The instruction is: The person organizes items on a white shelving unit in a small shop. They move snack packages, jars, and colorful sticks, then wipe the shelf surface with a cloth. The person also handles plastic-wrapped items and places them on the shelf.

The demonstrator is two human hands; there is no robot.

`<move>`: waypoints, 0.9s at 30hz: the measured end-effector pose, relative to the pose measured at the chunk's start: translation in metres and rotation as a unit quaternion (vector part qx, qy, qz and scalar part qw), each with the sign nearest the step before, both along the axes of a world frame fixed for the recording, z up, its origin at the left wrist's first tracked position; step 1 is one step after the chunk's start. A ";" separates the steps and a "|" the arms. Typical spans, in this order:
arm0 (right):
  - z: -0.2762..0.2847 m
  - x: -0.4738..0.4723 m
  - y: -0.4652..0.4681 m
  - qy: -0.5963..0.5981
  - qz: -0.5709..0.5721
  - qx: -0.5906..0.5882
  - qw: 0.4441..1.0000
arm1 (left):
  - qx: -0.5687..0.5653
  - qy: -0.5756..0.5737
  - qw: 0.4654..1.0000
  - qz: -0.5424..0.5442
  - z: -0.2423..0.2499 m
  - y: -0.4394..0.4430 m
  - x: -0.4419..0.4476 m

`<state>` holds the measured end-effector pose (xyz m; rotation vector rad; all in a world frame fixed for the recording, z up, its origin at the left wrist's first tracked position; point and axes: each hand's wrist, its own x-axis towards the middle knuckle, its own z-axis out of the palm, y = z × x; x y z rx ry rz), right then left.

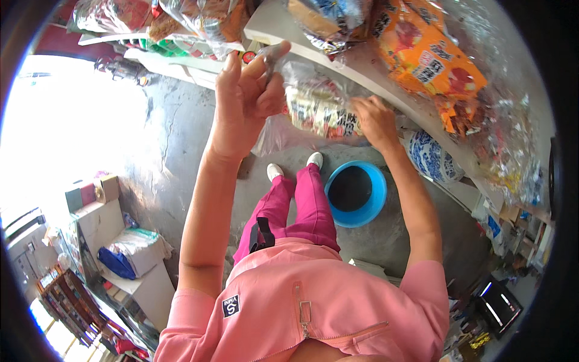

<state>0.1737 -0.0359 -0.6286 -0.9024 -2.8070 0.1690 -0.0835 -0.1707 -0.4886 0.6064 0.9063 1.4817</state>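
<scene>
A clear plastic bag (276,135) hangs in front of me, above the floor. Several cream-coloured printed packets (316,111) show through it. My right hand (376,121) is at the bag's right side, its bent fingers gripping the plastic; the fingertips are slightly blurred. My left hand (251,88) is raised at the bag's left edge, palm partly towards me. Its index finger points up and right, while the other fingers curl. A thin greyish strip (270,63) lies against the index finger; whether the curled fingers hold plastic is unclear.
White shelves (334,63) run along the front, bearing orange printed snack packs (429,59) and other bagged goods (203,18). A blue bucket (379,199) with dark contents stands beside my legs. A blue-and-white jar (432,156) sits under the right shelf. White boxes (140,253) are at left.
</scene>
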 end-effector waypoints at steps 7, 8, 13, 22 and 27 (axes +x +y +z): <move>0.133 0.060 -0.081 0.144 0.005 -0.038 0.989 | -0.026 -0.007 1.000 -0.013 -0.016 -0.019 -0.016; 0.157 0.079 -0.097 0.147 -0.020 -0.045 0.988 | -0.012 -0.056 0.998 -0.026 -0.016 -0.020 -0.020; 0.260 0.189 -0.165 0.238 -0.203 -0.084 0.946 | 0.005 -0.098 0.993 -0.066 -0.014 -0.015 -0.025; 0.366 0.369 -0.259 0.267 -0.572 0.112 0.768 | -0.069 -0.027 0.996 0.053 -0.005 0.002 -0.013; 0.352 0.459 -0.172 0.066 -0.575 0.220 0.786 | -0.084 -0.064 0.986 0.131 0.003 0.019 0.005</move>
